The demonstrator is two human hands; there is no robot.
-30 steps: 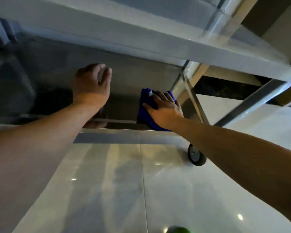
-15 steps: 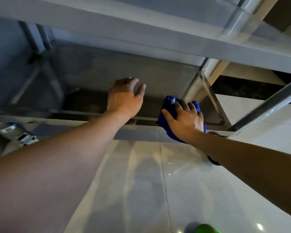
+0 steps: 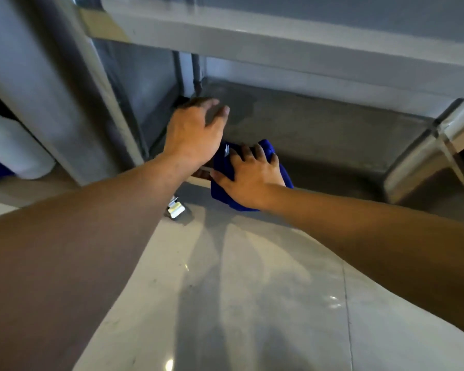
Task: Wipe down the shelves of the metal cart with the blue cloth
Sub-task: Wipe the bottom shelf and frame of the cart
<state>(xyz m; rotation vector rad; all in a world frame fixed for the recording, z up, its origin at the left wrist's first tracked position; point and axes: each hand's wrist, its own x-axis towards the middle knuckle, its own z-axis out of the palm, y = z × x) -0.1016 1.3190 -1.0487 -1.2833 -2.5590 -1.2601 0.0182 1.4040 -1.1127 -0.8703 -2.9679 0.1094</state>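
Down low in the head view, the cart's bottom shelf serves as the landmark: a dull grey metal tray under a higher shelf. On the near edge of the bottom shelf, toward its left end, lies the cloth, deep blue and bunched, with part of it hanging over the front lip. The right hand lies flat on top of the cloth, fingers spread and straight, pressing it against the shelf edge. Just left of the cloth, the left hand reaches over the shelf with its fingers relaxed and slightly apart; it grips nothing, and whether the fingertips touch the metal cannot be told. Its wrist overlaps the left corner of the cloth. Left of the shelf rises a cart post, slanted in the wide lens. Below the shelf's left front corner sits a small metal bracket, just above the glossy pale floor. At the shelf's right end, another shiny post meets the frame.
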